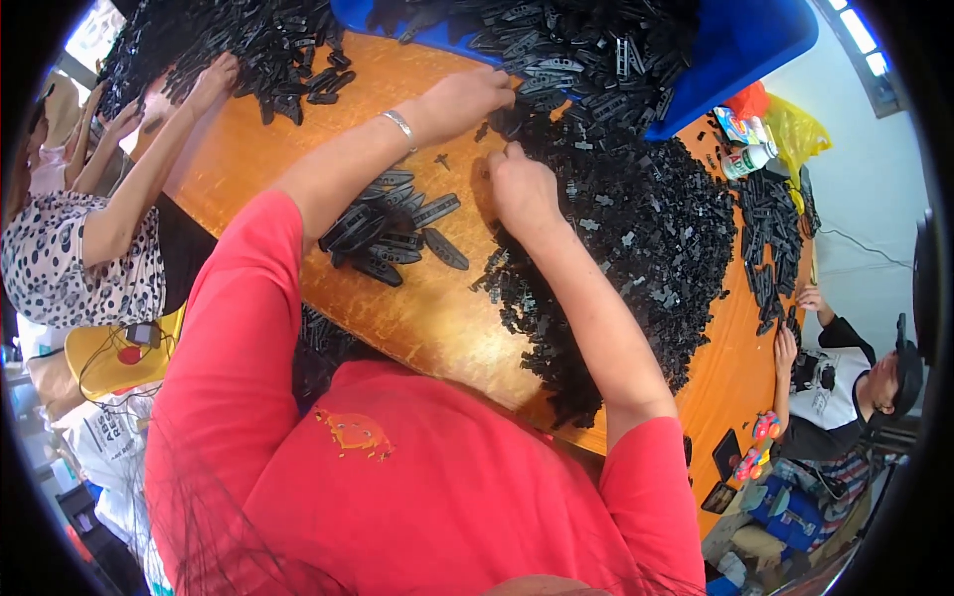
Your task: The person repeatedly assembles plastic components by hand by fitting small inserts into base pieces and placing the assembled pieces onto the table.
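Left hand [467,97] curled on small black parts [636,228] — right hand [522,184] pinching one; white green-capped bottle [747,159] and yellow bag [795,134] beyond right hand on the orange desk [437,318].

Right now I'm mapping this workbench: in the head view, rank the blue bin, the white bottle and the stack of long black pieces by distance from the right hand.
From the right hand:
1. Stack of long black pieces, just to its left on the orange table.
2. Blue bin, beyond it, up and to the right.
3. White bottle, far right by the yellow bag.

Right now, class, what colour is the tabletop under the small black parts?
Orange-brown tabletop, seen best in the head view.
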Demonstrator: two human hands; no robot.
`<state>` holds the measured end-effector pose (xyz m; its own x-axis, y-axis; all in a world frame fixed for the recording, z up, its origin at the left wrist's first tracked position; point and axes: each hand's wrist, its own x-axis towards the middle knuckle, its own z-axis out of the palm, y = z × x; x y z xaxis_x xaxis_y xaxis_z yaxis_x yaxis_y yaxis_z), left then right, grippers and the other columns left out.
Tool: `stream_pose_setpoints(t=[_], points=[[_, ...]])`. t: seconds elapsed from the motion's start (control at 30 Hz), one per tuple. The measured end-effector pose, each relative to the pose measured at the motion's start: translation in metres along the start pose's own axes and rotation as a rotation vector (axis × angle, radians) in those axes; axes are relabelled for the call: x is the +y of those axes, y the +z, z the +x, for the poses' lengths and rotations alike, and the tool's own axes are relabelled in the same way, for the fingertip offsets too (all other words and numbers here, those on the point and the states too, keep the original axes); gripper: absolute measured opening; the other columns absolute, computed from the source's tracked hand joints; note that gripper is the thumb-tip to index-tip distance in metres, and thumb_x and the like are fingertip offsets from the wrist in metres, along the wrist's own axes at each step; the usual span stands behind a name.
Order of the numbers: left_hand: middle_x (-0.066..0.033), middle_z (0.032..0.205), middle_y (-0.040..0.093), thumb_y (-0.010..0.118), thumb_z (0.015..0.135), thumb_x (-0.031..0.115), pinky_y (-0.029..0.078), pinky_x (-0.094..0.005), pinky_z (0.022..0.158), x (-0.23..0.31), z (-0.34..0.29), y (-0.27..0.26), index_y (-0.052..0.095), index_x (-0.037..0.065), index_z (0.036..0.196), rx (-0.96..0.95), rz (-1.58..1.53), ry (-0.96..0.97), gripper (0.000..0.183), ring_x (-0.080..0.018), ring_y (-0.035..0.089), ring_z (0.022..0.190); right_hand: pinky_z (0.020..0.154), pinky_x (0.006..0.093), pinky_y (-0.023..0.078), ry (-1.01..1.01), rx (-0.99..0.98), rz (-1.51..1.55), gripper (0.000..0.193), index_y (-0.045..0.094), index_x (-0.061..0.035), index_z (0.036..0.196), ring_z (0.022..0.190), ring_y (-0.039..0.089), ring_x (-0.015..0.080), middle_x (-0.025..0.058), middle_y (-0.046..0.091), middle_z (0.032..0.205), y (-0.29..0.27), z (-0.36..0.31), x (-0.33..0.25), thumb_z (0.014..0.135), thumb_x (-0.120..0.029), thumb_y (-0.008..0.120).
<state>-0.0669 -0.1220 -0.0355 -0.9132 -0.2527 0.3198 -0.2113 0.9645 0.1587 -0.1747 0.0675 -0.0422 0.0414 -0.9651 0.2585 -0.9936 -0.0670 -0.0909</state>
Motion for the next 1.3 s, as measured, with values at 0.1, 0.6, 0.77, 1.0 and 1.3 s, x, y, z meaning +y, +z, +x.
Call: stream_pose_setpoints(t=[0.1,0.6,0.77,1.0,1.3], points=[[-0.0107,0.118,0.068,0.074,0.086,0.005,0.055,-0.0455,0.092,-0.003,-0.001,-0.004,0.068,0.005,0.107,0.061,0.034,0.052,0.022,-0.0369,0.063,0.115,0.073,0.0429,0.061,0.002,-0.047,0.022,0.009,0.068,-0.0026,0.096,0.083,0.076,0.0347,0.0171,0.069,0.099,-0.006,-0.009,-0.003,0.088,-0.006,0.065],[-0.0054,0.099,0.074,0.070,0.105,0.018,0.059,-0.0280,0.079,0.070,-0.076,-0.057,0.063,0.006,0.103,0.078,-1.799,-0.481,0.014,-0.0126,0.070,0.085,0.069,0.0367,0.056,0.114,0.569,0.703,0.017,0.069,-0.0019,0.099,0.081,0.069,0.0293,0.0130,0.067,0.093,-0.083,-0.024,-0.032,0.086,0.004,0.077],[-0.0065,0.109,0.073,0.073,0.102,0.017,0.057,-0.0298,0.086,0.087,-0.085,-0.064,0.065,0.004,0.109,0.180,-1.901,-0.427,0.017,-0.0148,0.069,0.097,0.068,0.0361,0.057,0.055,0.644,0.718,0.018,0.069,-0.0028,0.098,0.082,0.069,0.0284,0.0120,0.067,0.093,-0.100,-0.023,-0.051,0.084,0.007,0.077],[-0.0080,0.124,0.069,0.069,0.104,0.010,0.060,-0.0374,0.101,0.091,-0.089,-0.073,0.061,0.002,0.134,0.176,-1.935,-0.379,0.032,-0.0185,0.071,0.112,0.068,0.0353,0.057,-0.010,0.659,0.675,0.019,0.068,-0.0031,0.095,0.084,0.069,0.0276,0.0114,0.067,0.093,-0.103,-0.026,-0.055,0.083,0.009,0.077],[-0.0091,0.122,0.071,0.058,0.111,0.023,0.063,-0.0347,0.095,0.099,-0.087,-0.071,0.054,-0.002,0.146,0.140,-1.949,-0.399,0.043,-0.0167,0.073,0.106,0.065,0.0345,0.056,-0.041,0.613,0.674,0.019,0.069,-0.0034,0.094,0.080,0.069,0.0263,0.0104,0.068,0.093,-0.102,-0.030,-0.049,0.082,0.009,0.077]])
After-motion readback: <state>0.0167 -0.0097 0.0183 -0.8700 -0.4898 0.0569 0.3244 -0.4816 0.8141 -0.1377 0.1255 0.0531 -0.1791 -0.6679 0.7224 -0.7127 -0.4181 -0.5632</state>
